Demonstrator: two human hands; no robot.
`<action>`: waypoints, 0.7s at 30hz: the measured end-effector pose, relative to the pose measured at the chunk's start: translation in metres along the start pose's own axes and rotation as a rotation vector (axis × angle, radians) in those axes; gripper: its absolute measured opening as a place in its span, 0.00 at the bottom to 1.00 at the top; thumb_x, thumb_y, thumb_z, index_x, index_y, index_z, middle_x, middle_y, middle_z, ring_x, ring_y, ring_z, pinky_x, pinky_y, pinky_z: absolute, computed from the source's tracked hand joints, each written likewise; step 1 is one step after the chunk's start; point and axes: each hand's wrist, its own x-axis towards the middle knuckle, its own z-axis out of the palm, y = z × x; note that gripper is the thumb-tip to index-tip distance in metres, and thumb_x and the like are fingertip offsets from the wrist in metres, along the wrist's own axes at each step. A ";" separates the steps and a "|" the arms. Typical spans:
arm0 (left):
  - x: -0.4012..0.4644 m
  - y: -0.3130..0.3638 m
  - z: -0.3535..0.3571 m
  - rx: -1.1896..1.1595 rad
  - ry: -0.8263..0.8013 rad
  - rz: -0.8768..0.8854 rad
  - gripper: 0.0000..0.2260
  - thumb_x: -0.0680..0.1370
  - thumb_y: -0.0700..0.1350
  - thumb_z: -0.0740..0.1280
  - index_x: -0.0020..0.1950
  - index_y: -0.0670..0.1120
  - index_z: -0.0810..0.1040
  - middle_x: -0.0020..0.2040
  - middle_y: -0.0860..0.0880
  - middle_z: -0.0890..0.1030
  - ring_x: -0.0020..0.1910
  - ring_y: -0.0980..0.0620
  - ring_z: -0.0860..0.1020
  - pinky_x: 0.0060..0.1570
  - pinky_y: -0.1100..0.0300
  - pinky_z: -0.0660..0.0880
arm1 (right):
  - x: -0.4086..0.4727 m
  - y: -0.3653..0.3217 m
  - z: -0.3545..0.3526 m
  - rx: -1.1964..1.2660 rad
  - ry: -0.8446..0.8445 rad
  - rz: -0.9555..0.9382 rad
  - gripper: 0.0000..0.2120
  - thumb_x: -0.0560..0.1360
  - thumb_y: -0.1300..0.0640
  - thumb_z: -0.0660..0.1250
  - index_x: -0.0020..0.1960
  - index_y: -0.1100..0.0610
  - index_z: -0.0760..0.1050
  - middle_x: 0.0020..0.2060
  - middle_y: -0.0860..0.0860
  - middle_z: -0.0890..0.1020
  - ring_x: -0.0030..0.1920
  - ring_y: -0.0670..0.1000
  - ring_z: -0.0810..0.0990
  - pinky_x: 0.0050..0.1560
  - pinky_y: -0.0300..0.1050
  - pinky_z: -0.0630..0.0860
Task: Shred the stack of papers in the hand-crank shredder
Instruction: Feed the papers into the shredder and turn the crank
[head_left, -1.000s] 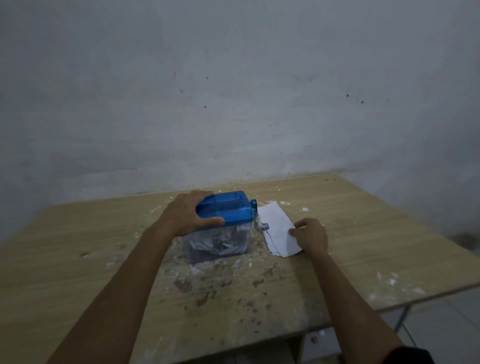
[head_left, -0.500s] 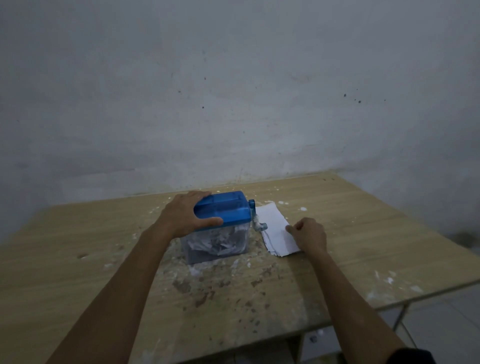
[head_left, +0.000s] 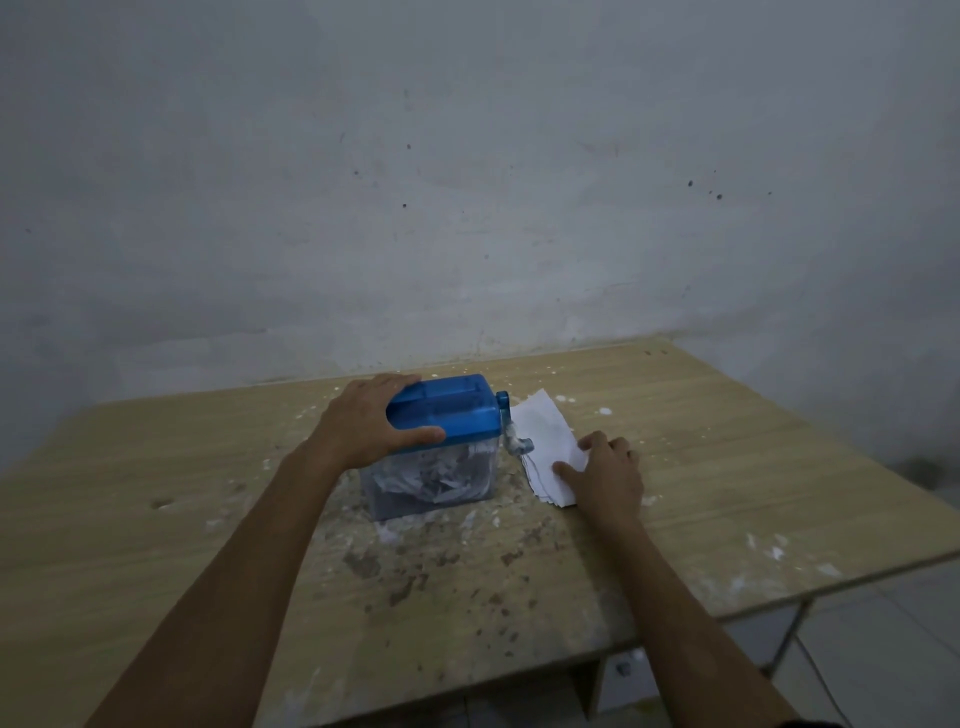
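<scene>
A small hand-crank shredder with a blue top and a clear bin full of shreds stands on the wooden table. My left hand grips the left end of the blue top, thumb on the near side. The crank hangs down on the shredder's right side. Just right of it lies a stack of white papers. My right hand sits on the stack's near right corner, thumb and curled fingers pinching its edge.
Paper scraps and dark stains litter the table in front of the shredder. A grey wall rises right behind the table. The table's right edge drops to a tiled floor.
My right hand has shifted slightly on the paper stack, its thumb spreading out over the near corner. My left hand stays on the shredder top.
</scene>
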 end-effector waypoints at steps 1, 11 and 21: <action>0.000 0.000 0.000 0.003 0.000 0.000 0.57 0.55 0.87 0.52 0.77 0.57 0.65 0.75 0.54 0.69 0.70 0.48 0.69 0.68 0.46 0.69 | 0.001 0.000 0.000 0.011 -0.006 0.006 0.23 0.69 0.43 0.73 0.59 0.53 0.72 0.55 0.54 0.74 0.57 0.57 0.71 0.51 0.48 0.69; 0.001 -0.002 0.001 -0.002 0.002 0.008 0.54 0.57 0.86 0.54 0.77 0.57 0.65 0.75 0.54 0.69 0.70 0.48 0.69 0.69 0.46 0.69 | 0.016 0.003 0.002 0.290 0.009 0.066 0.05 0.74 0.54 0.68 0.42 0.50 0.72 0.39 0.47 0.78 0.49 0.54 0.75 0.42 0.46 0.69; 0.000 0.001 -0.001 0.020 -0.003 0.010 0.55 0.57 0.86 0.53 0.77 0.57 0.65 0.75 0.54 0.69 0.70 0.48 0.69 0.69 0.46 0.69 | 0.028 0.014 -0.025 0.502 -0.025 0.094 0.06 0.74 0.56 0.72 0.44 0.58 0.83 0.37 0.51 0.82 0.42 0.52 0.80 0.43 0.43 0.72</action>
